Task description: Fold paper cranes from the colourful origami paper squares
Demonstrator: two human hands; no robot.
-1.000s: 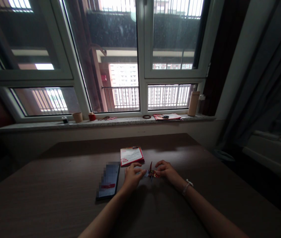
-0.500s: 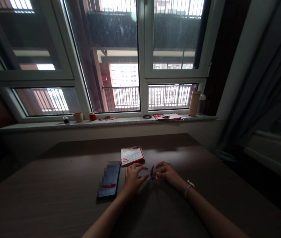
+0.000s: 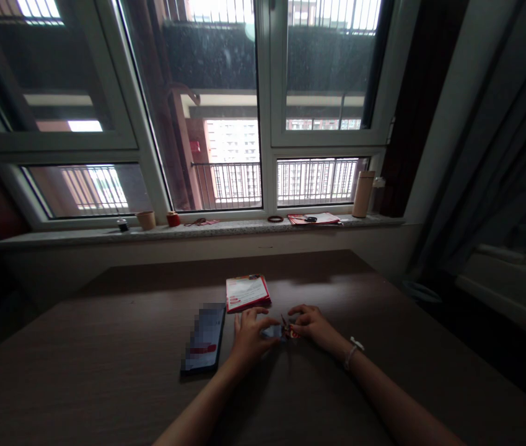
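Note:
A small, colourful folded paper piece (image 3: 292, 332) is between my two hands, low over the brown table (image 3: 105, 347). A dark red point sticks up from it, and its left side looks bluish white. My left hand (image 3: 249, 339) has thumb and forefinger curved around the bluish side. My right hand (image 3: 313, 323) pinches the red and yellow side, and a light bracelet circles that wrist. Fingertips cover parts of the piece. Left of my left hand lies a phone (image 3: 207, 341), its screen partly blurred out. Just beyond the hands sits a stack of red-edged printed paper (image 3: 246, 292).
The granite windowsill (image 3: 239, 229) runs behind the table. On it stand a tan cup (image 3: 146, 220), a red spool-like item (image 3: 173, 218), a dark ring (image 3: 275, 218), scissors (image 3: 310, 218) on red and white papers, and a tall tan flask (image 3: 363, 194).
The upright red point now leans left and looks narrower. More of the bluish side shows between my left thumb and forefinger. My right hand has shifted slightly; phone and paper stack stay put.

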